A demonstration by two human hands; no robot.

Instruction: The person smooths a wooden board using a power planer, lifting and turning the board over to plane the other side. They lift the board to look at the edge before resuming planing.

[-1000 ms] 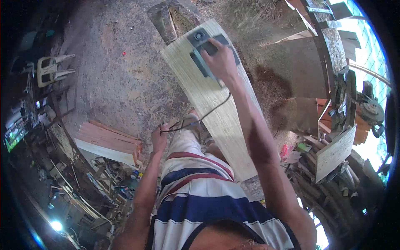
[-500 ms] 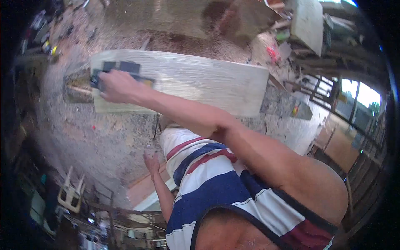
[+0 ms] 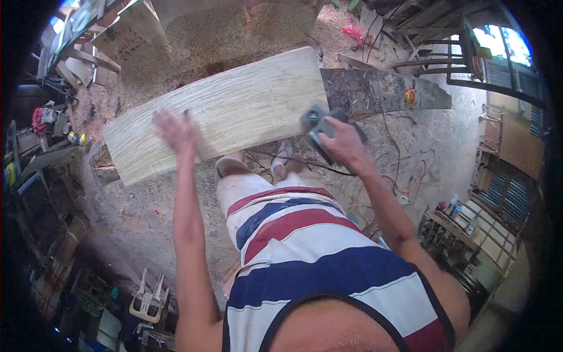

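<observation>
A pale wooden board [image 3: 234, 105] with visible grain lies slanted across a dark, worn support in the head view. My left hand [image 3: 175, 132] is over the board's left half, fingers apart and blurred by motion; whether it touches the wood I cannot tell. Just off the board's right end, my right hand [image 3: 343, 141] grips a dark handheld power tool [image 3: 319, 124]. A cable trails below the tool.
The dark support [image 3: 381, 94] extends rightward, with a small yellow-and-red item [image 3: 410, 95] on it. Cords [image 3: 399, 141] cross the floor at right. An upturned plastic stool [image 3: 148, 302] is at lower left. Wood scraps and a red bag [image 3: 355, 33] lie beyond the board.
My right hand has carried the tool from the board's left end to beyond its right end. My left hand has risen from below to over the board. The view has turned.
</observation>
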